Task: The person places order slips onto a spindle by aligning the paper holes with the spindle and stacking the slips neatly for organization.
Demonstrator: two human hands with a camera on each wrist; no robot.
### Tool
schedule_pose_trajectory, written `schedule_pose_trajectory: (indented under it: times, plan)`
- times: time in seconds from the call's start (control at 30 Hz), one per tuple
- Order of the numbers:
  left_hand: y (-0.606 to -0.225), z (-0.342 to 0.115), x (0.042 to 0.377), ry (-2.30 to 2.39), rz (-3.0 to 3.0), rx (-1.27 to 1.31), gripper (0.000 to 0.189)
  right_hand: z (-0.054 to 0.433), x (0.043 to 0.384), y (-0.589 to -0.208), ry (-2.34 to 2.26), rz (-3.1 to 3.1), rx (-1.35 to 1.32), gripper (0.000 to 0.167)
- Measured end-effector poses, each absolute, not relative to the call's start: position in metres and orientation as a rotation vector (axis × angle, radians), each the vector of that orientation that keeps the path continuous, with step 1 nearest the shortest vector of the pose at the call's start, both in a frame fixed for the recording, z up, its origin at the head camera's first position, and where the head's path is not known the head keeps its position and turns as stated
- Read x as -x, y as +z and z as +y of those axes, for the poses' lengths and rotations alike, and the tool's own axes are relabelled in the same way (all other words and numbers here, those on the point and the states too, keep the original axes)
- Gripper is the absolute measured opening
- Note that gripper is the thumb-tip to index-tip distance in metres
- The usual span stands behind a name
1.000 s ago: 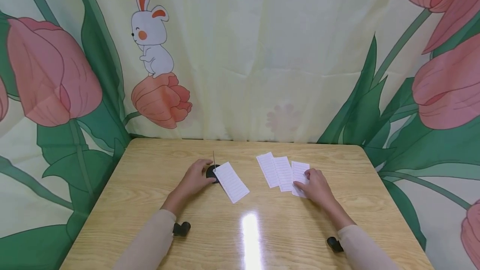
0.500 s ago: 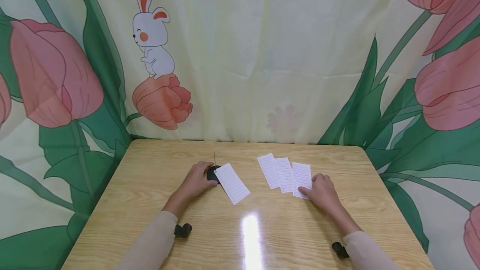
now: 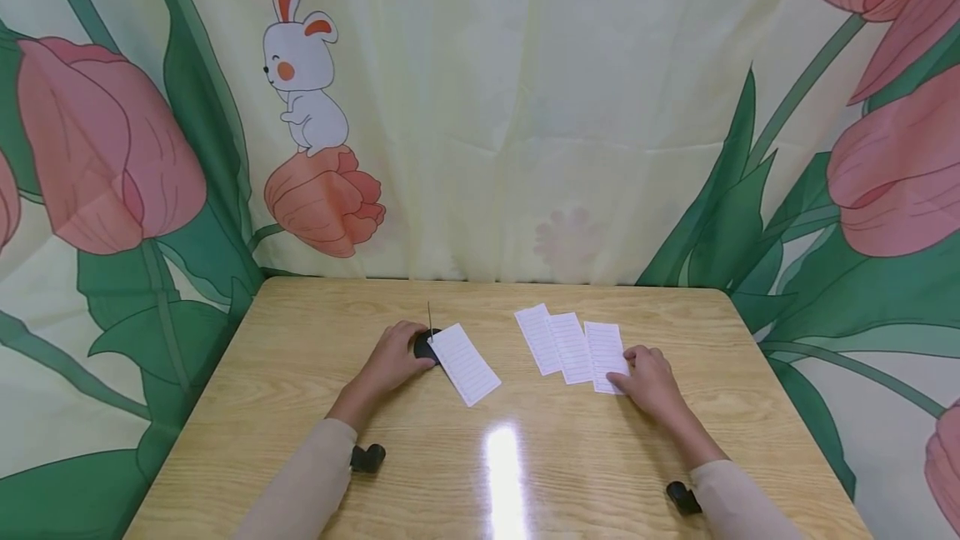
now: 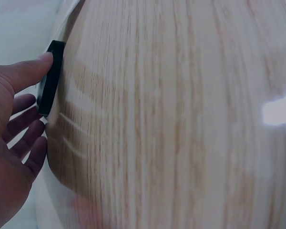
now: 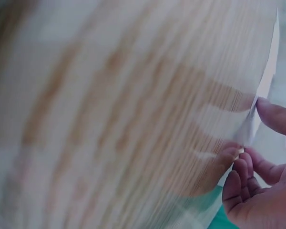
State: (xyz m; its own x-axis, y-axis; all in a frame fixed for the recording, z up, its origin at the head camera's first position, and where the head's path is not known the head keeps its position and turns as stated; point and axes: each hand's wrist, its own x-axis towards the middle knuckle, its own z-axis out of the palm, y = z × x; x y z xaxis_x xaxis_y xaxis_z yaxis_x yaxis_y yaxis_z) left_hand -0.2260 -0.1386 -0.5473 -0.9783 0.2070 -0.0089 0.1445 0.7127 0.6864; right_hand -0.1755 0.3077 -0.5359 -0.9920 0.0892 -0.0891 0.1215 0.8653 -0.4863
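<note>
My left hand (image 3: 393, 357) grips the edge of a black round base (image 3: 424, 347) between thumb and fingers. A thin upright spike (image 3: 430, 319) rises from this bill spike's base. One lined white paper slip (image 3: 467, 367) slants down from it, its upper corner at the spike; whether it is pierced cannot be told. In the left wrist view the base (image 4: 50, 78) appears edge-on under my thumb. My right hand (image 3: 651, 382) pinches the lower right edge of the rightmost slip (image 3: 604, 350); the right wrist view shows the thumb on that paper's edge (image 5: 264, 88).
Two more lined slips, a left one (image 3: 536, 340) and a middle one (image 3: 570, 348), lie beside the rightmost slip. The wooden table (image 3: 315, 315) ends at a tulip-printed curtain (image 3: 480, 107). Black devices (image 3: 367, 458) sit at both wrists.
My right hand has drawn back from across the rightmost slip to its right edge. That slip's lower end has swung a little rightward. The left hand stays at the bill spike.
</note>
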Motion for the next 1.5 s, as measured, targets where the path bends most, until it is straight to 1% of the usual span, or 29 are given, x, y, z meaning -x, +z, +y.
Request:
schedule_pose_trajectory:
  times: [0.17,0.3,0.4,0.57,0.87,1.0,1.23,1.5]
  plan:
    - [-0.548,-0.139,0.226,1.110,2.832,-0.296,0.060,0.309,0.177,-0.536,-0.808,2.990,-0.140,0.045]
    - [-0.548,-0.139,0.226,1.121,2.828,-0.292,0.059,0.313,0.178,-0.537,-0.827,3.001,-0.102,0.042]
    - [-0.547,-0.138,0.225,1.131,2.821,-0.281,0.059,0.315,0.178,-0.536,-0.818,3.000,-0.104,0.044]
    - [-0.547,-0.138,0.225,1.124,2.823,-0.285,0.060,0.317,0.176,-0.534,-0.754,2.977,-0.197,0.049]
    - [-0.544,-0.137,0.224,1.129,2.823,-0.275,0.060,0.319,0.177,-0.533,-0.772,2.966,-0.196,0.037]
    - [-0.544,-0.137,0.225,1.139,2.821,-0.270,0.060,0.319,0.178,-0.534,-0.821,2.939,-0.212,0.036]
    - [-0.548,-0.137,0.226,1.113,2.845,-0.281,0.060,0.318,0.181,-0.533,-0.804,2.960,-0.139,0.032]
    - [-0.547,-0.136,0.226,1.124,2.839,-0.281,0.059,0.321,0.181,-0.534,-0.837,2.913,-0.196,0.037]
